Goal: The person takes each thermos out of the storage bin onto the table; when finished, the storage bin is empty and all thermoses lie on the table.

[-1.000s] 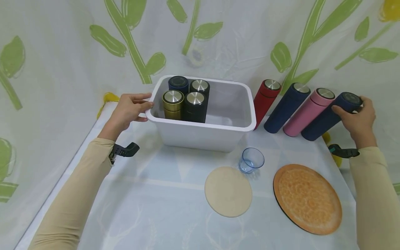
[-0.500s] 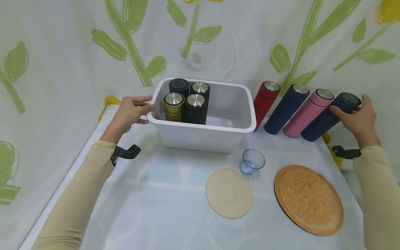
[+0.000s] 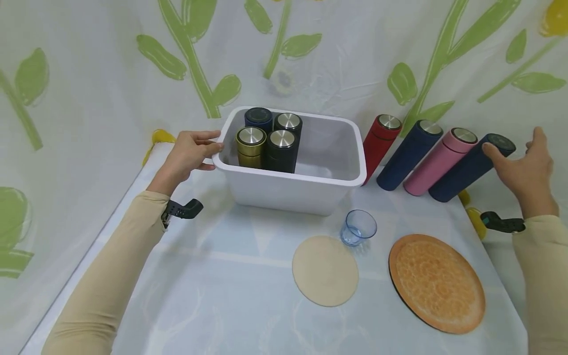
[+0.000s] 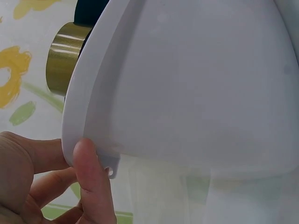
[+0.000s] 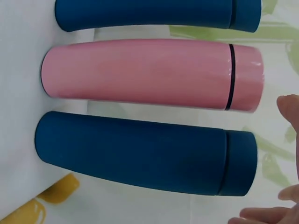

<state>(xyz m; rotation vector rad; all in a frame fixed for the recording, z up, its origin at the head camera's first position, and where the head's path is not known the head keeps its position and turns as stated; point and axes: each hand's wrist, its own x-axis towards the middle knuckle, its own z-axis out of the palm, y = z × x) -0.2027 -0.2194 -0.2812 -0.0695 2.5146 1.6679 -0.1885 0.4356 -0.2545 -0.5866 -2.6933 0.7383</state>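
Observation:
My left hand (image 3: 192,154) pinches the left rim corner of a white plastic tub (image 3: 288,193); in the left wrist view, the thumb (image 4: 92,170) lies on the outside of the rim. Standing in the tub's left part are a gold thermos flask (image 3: 251,149), two black flasks (image 3: 281,154) with silver lids and a navy flask (image 3: 259,117). At the right, my right hand (image 3: 530,172) is spread beside the lid of a dark blue flask (image 3: 465,168), holding nothing. The right wrist view shows a gap between the fingers and this upright flask (image 5: 140,151).
A pink flask (image 3: 439,162), a blue flask (image 3: 407,157) and a red flask (image 3: 380,140) stand in a row between the tub and the dark blue one. Nearer lie a blue glass (image 3: 358,228), a round beige mat (image 3: 325,271) and a round orange-brown board (image 3: 437,283).
My right hand has come off the dark blue flask's lid and moved right, its fingers spreading. The left hand stays on the tub's rim; the flasks stand where they were.

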